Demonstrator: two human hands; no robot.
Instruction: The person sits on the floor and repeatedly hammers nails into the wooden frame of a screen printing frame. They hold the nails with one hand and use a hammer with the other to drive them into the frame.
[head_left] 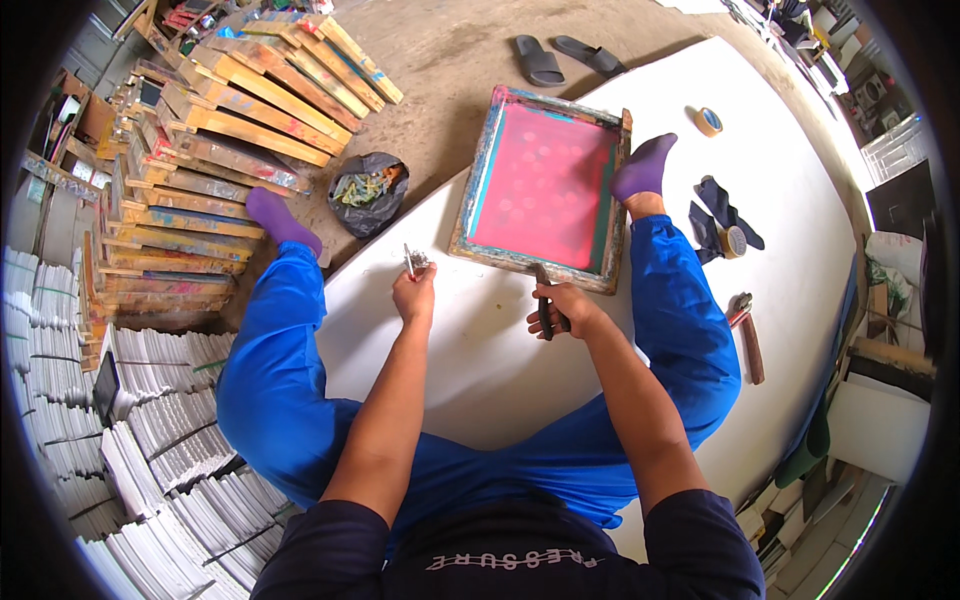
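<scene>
My right hand is closed around black-handled pliers, whose head reaches the near edge of a screen-printing frame. The frame has paint-stained wooden sides and a pink mesh bordered in teal. My left hand pinches a slender silvery thing, too small to name, over the white board just left of the frame. Small dark bits lie close to those fingertips. My right foot, in a purple sock, rests against the frame's right side.
Wooden frames stand in rows at the left, above stacked white sheets. A black bag of scraps sits by the board. To the right lie tape, dark socks and a hammer. Slippers lie beyond.
</scene>
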